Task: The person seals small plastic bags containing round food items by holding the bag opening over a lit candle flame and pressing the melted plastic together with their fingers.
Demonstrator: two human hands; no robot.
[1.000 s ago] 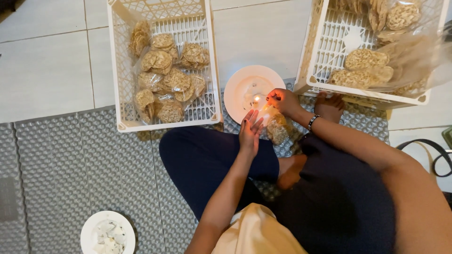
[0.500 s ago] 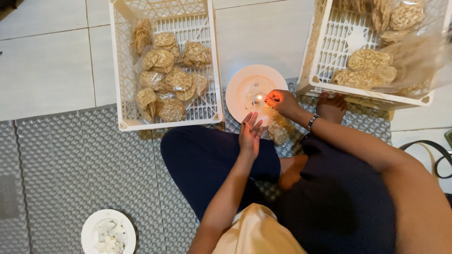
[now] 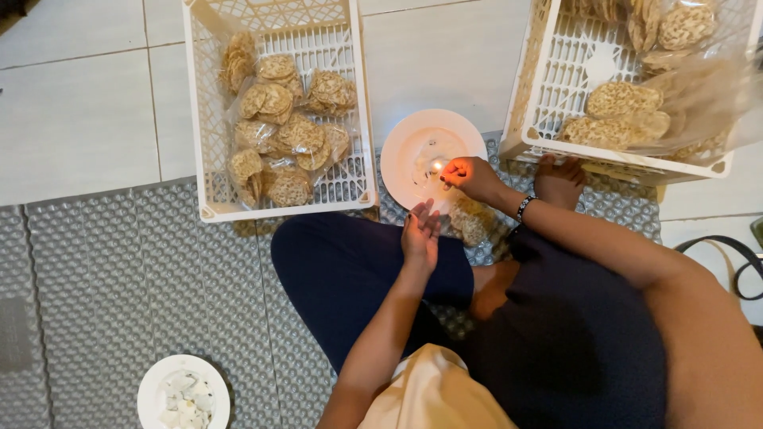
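Right hand: the person's right hand [image 3: 470, 176] reaches over the white plate [image 3: 405, 159], fingers pinched together on the top edge of a clear plastic bag of round crackers [image 3: 473, 220], held right beside a small candle flame [image 3: 436, 165].
Left hand: the left hand [image 3: 420, 232] hovers just under the right one, fingers loosely spread and palm turned up toward the bag; whether it touches the plastic cannot be told.
Bag: it hangs between the two hands, above the person's dark-trousered knee and the edge of the plate; its lower part rests against the grey embossed mat [image 3: 95, 278].
Flame: it burns near the plate's middle, close to the right fingertips.
Risk, as judged: fingertips this close to the flame could be scorched, and plastic held in it too long would likely melt through rather than seal, or drip onto the plate.
Second risk: a slack grip could let the bag sag into the flame and spill crackers.
Left crate: a white plastic crate [image 3: 199, 119] on the tiled floor holds packed cracker bags [image 3: 290, 135].
Right crate: another white crate [image 3: 556, 103] holds loose crackers in a large clear sheet, with the person's bare foot [image 3: 560, 179] at its rim.
Foreground: a small white bowl [image 3: 184, 395] of pale scraps sits well apart.
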